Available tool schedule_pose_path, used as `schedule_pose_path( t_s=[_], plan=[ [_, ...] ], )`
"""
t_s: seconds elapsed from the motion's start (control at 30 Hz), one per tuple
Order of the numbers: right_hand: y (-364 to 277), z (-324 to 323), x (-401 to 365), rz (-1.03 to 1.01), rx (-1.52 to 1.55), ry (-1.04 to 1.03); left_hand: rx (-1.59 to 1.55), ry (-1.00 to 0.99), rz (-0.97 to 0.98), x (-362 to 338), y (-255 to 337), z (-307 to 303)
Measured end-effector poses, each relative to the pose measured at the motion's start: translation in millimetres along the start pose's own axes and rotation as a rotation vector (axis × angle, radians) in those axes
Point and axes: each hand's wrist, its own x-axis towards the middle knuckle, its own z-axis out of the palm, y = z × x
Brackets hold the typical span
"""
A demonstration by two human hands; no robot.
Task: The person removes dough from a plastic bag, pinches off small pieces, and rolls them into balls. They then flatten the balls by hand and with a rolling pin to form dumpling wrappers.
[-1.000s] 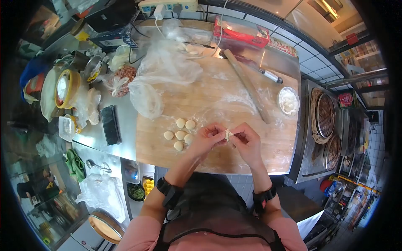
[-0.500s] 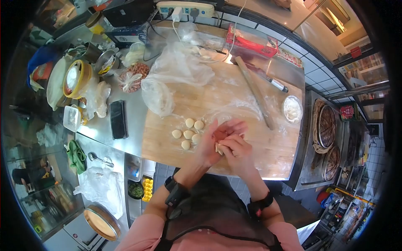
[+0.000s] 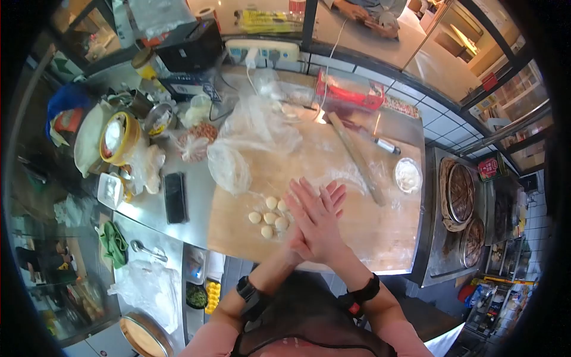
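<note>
My right hand [image 3: 315, 220] lies palm down across my left hand [image 3: 295, 243], the two palms pressed together above the wooden board [image 3: 238, 238]. Fingers of both hands are stretched out. Anything between the palms is hidden. Just left of my hands, several small round dough pieces [image 3: 269, 218] sit in a cluster on the floured board. A rolling pin [image 3: 357, 159] lies at the back right of the board, with a bowl of white flour [image 3: 408, 175] beyond it.
Plastic bags [image 3: 229, 169] lie at the board's back left. A black phone [image 3: 175, 197] rests on the metal counter. A red box [image 3: 351, 90] stands at the back. Round pans [image 3: 461, 193] are on the right. Beyond the glass, another person's hands [image 3: 369, 18] show.
My right hand has gone from a pinch at the left palm to lying flat over it. The view has tilted up, and another person's hands now show at the top.
</note>
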Motion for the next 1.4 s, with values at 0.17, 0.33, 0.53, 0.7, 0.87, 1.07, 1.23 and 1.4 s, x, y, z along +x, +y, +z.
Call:
schedule_pose_path(
  t_s=[0.17,0.33,0.53,0.7,0.87,1.07,1.23,1.4],
  plan=[
    [-24.0,9.2,-13.8,-0.097,0.024,-0.075,0.696,-0.035,0.151,-60.5,-20.2,157.8],
    [-20.2,5.6,5.8,0.007,0.106,-0.094,0.670,0.009,0.279,-32.6,-24.8,75.6],
    [-7.8,16.0,-11.4,0.024,0.159,-0.046,0.427,-0.074,0.244,-47.0,-13.4,61.7],
    [-32.9,19.2,-12.7,0.001,0.227,-0.050,0.443,-0.057,0.342,-59.8,-10.3,74.7],
    [-9.5,16.4,-5.7,0.035,0.163,-0.155,0.454,-0.069,0.424,-58.0,-19.8,71.6],
    [-17.8,28.5,-23.2,0.025,0.223,-0.044,0.531,-0.056,0.462,-62.7,-16.9,85.3],
    [-18.5,27.8,-12.9,0.004,0.267,-0.082,0.762,-0.376,0.814,-57.7,-23.0,93.3],
    [-32.6,36.7,6.5,0.811,0.390,0.071,-0.078,0.046,0.035,-55.3,15.5,106.1]
  ],
)
